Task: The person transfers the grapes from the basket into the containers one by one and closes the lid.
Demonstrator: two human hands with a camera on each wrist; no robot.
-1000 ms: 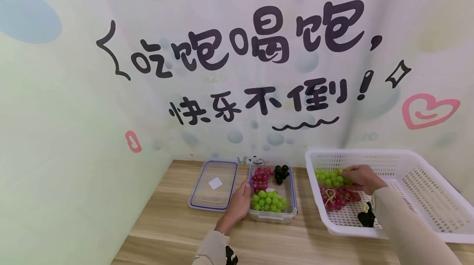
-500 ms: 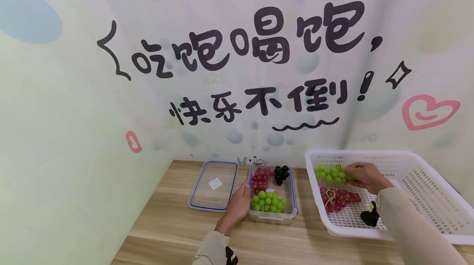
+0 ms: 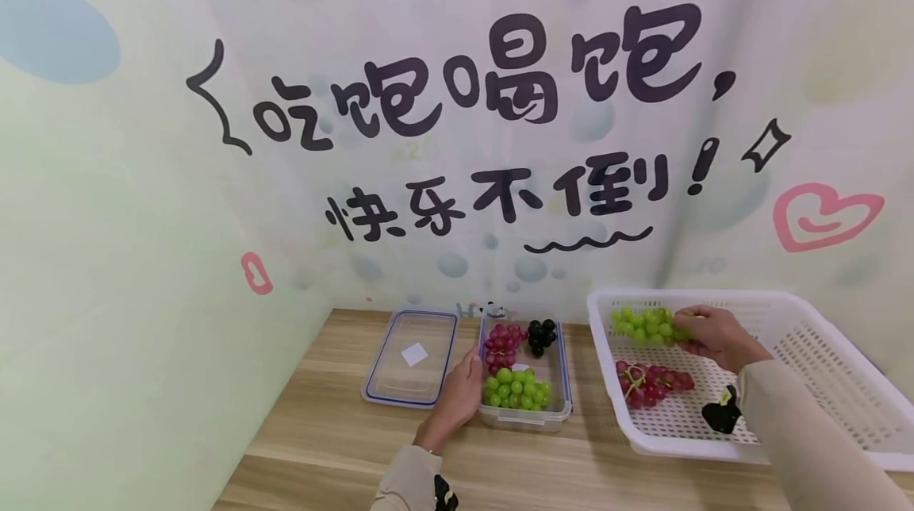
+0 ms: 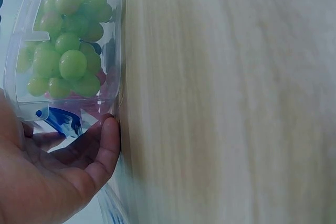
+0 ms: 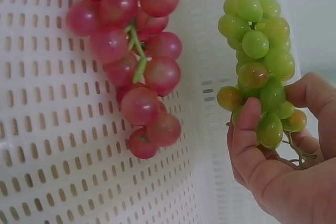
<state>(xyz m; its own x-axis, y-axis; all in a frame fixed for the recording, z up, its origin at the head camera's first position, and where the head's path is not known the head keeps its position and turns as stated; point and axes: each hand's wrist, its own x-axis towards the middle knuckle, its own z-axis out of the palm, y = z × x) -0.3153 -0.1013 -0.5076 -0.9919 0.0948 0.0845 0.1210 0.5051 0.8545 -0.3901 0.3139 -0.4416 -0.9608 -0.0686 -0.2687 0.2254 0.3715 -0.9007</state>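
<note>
My right hand [image 3: 717, 336] holds a bunch of green grapes [image 5: 257, 40] by its stem end, raised inside the white perforated basket [image 3: 643, 441]. Below it in the basket, apart from the hand, lies a bunch of red grapes [image 3: 653, 382]. My left hand [image 3: 460, 392] grips the left side of a clear plastic container [image 3: 524, 418]; in the left wrist view its curled fingers [image 4: 107, 145] lie beside a blue latch strip [image 4: 64, 120], the thumb mostly out of frame. The container holds green grapes [image 3: 517, 389], red grapes [image 3: 503, 344] and black grapes [image 3: 541, 336].
A clear lid [image 3: 412, 358] with a blue seal lies on the wooden table [image 3: 307, 416], left of the container. The printed wall [image 3: 443, 273] stands close behind. Table surface separates the container from the basket.
My right hand has lifted the green grapes off the red bunch and moved them slightly to the right and up. The left hand and the container stay in place.
</note>
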